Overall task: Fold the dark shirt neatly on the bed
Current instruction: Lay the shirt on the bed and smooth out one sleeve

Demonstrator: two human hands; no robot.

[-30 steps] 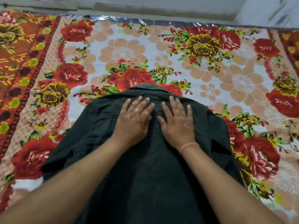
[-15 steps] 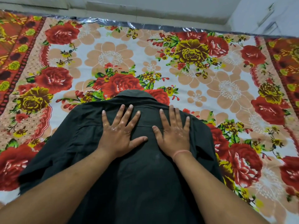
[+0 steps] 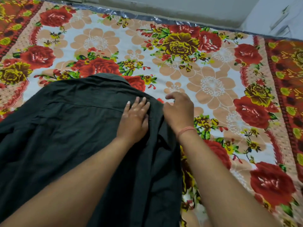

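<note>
The dark shirt (image 3: pixel 65 128) lies back-up on the flowered bed sheet (image 3: pixel 205 82), collar pointing away from me. My left hand (image 3: pixel 134 118) presses flat on the shirt near its right shoulder, fingers together. My right hand (image 3: pixel 178 110) is at the shirt's right shoulder edge, fingers curled over the sheet; I cannot tell if it pinches the cloth. A thin orange band circles my right wrist. The shirt's right sleeve looks tucked under the body, and its lower part is hidden by my forearms.
The sheet with red and yellow roses spreads wide to the right and beyond the collar. A grey wall (image 3: pixel 180 9) runs along the far edge of the bed, with a white cabinet (image 3: pixel 282 17) at the top right.
Both hands have slid from the middle of the shirt's back to its right shoulder. My right hand has left the flat cloth and curled at the edge. The view has shifted right.
</note>
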